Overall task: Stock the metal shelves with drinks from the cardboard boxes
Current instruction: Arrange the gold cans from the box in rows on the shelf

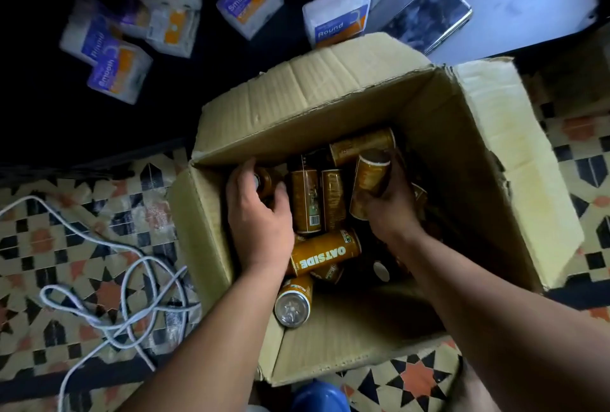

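Inside the open brown cardboard box point(330, 104), the left hand point(260, 210) curls its fingers round a brown drink can point(265, 180) by the box's left wall. The right hand point(391, 206) grasps a second brown can point(371, 180), tilted above the loose heap near the box's middle.

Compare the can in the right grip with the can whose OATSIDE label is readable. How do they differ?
The held can is gripped by the right grip; the OATSIDE can lies loose among other cans in the cardboard box. The held can stands tilted, its dark end toward the camera; the OATSIDE can lies on its side, showing its label. Both are slim brown cans.
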